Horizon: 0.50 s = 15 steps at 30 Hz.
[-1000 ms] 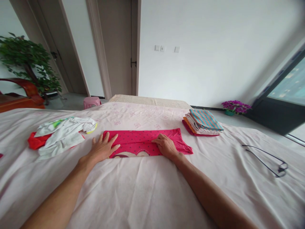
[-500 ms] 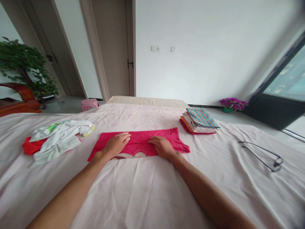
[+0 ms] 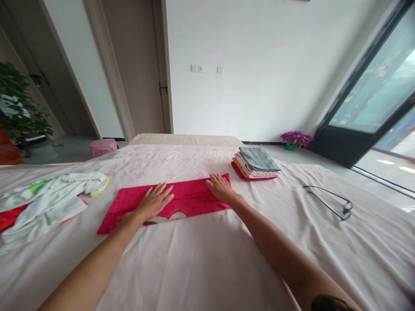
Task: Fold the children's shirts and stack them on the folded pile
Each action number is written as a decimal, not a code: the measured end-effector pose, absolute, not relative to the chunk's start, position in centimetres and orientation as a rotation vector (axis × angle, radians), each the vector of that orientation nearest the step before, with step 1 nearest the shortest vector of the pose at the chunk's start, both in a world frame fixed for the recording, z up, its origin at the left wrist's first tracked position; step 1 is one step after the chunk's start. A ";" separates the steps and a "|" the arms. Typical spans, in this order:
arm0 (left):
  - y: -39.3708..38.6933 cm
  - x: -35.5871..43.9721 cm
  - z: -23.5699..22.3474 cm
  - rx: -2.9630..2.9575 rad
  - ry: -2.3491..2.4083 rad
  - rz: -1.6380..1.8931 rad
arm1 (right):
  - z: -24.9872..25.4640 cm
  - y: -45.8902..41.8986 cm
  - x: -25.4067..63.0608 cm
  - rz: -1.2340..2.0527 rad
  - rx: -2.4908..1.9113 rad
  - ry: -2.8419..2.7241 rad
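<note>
Your left hand [image 3: 155,201] and right hand [image 3: 221,190] lie outspread, gripping nothing, on red cloth [image 3: 191,194] (dotted). Folded stack [image 3: 258,160] at its two o'clock.

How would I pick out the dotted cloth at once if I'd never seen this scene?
On the pale sheet across the foreground, look between the crumpled white cloth at the left and the folded stack at the right. The dotted cloth lies flat there; dark dots on bright pinkish red set it apart from both neighbours.
</note>
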<state>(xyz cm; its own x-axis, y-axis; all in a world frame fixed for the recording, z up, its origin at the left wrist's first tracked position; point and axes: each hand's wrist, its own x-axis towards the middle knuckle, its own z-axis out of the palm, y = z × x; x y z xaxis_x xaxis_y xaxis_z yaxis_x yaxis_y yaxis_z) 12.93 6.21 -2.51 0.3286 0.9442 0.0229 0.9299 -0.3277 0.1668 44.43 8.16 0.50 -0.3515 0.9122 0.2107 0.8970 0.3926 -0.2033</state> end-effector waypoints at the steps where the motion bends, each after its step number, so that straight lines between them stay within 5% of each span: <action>1: 6.1 12.4 -2.6 2.443 1.794 0.171 | -0.1 8.4 45.0 0.023 -1.688 -2.377; 15: 3.4 4.9 -3.5 2.275 2.337 0.142 | -1.3 9.6 48.6 0.034 -2.076 -2.379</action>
